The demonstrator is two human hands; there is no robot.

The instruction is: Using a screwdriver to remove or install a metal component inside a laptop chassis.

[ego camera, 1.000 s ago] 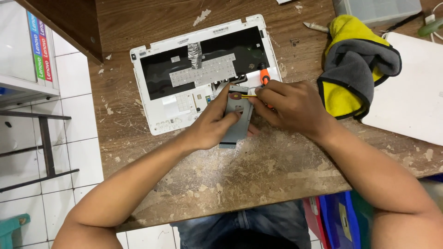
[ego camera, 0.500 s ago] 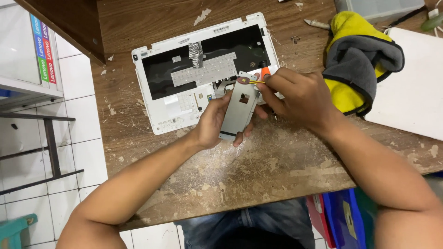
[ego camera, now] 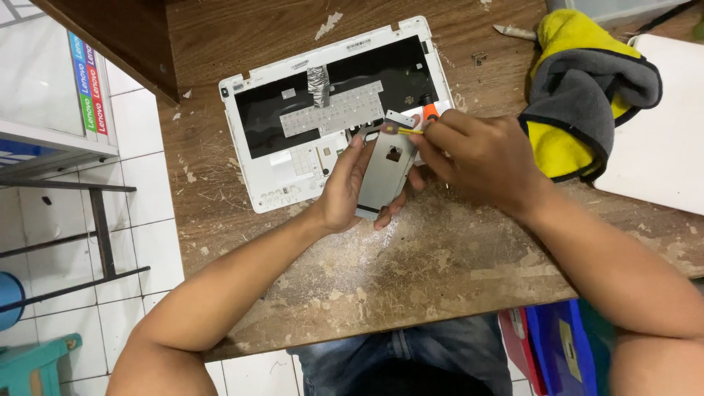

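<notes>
We hold a flat grey metal part in our left hand. Our fingers wrap around its edges, and it is lifted off the wooden table. It sits just in front of the open white laptop shell, partly over its near edge.

Our right hand is closed around a small screwdriver with an orange and yellow handle. Its tip meets the top end of the metal part, right where our two hands come together.

What could go wrong? The tip could slip off, because the part is held in the air and not pressed on the table. Then it might poke our left fingers, which are very close. A tiny screw could also fall and get lost on the table, since the top is full of pale marks and specks. If we let our left hand go loose, the part could drop onto the laptop shell below.

A yellow and grey cloth lies to the right, well apart from our hands.
</notes>
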